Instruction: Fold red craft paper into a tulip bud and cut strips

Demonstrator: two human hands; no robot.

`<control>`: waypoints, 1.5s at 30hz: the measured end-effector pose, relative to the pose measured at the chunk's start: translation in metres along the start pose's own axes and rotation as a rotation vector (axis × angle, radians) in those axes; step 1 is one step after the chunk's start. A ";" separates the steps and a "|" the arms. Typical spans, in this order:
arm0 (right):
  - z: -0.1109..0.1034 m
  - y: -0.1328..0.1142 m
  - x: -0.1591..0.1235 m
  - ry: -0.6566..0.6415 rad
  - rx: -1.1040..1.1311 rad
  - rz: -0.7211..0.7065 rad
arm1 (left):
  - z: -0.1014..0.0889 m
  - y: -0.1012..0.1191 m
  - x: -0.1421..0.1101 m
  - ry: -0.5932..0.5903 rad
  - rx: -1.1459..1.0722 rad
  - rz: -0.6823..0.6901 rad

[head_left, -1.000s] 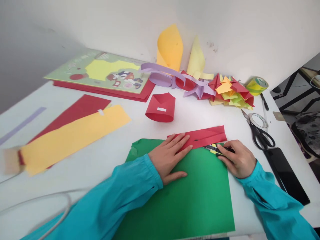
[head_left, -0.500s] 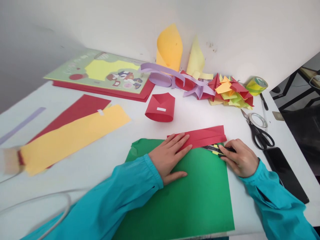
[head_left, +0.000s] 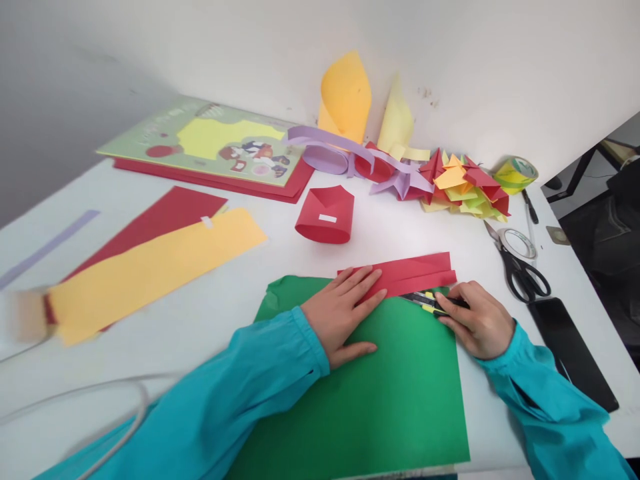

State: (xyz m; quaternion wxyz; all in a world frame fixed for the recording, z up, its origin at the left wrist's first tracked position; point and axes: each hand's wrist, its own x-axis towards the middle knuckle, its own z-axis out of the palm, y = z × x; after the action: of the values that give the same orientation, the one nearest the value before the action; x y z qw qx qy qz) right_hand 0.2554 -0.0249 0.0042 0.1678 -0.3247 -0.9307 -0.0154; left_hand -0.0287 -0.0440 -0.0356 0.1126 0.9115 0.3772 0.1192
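My left hand (head_left: 345,317) lies flat with fingers spread, pressing on a folded red paper strip (head_left: 417,274). The strip rests along the far edge of a green sheet (head_left: 370,407). My right hand (head_left: 480,320) is closed around a black and yellow utility knife (head_left: 427,303). Its blade points left and lies at the strip's near edge, between the strip and the green sheet; I cannot tell how far under the paper it reaches. Beyond the strip stands a red paper loop (head_left: 326,217) with a small white label on it.
At right lie scissors (head_left: 525,277), a tape roll (head_left: 519,244) and a black phone (head_left: 573,353). Folded paper shapes (head_left: 463,185) line the wall. Yellow paper (head_left: 160,270) over red paper (head_left: 150,230) and a picture book (head_left: 200,143) are at left. A cable (head_left: 140,407) crosses near my left sleeve.
The whole view has shifted slightly, so things appear a little further right. My right hand and the knife have moved barely, if at all, relative to the strip; my left hand stays put.
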 end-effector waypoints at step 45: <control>0.007 -0.004 -0.003 0.038 -0.029 0.102 | -0.006 -0.011 -0.002 0.088 -0.095 0.091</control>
State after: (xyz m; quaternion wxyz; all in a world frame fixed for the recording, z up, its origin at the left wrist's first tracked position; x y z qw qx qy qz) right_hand 0.2528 -0.0285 -0.0026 0.1811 -0.3736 -0.9094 -0.0264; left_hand -0.0391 -0.0374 -0.0329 0.1333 0.9154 0.3337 0.1817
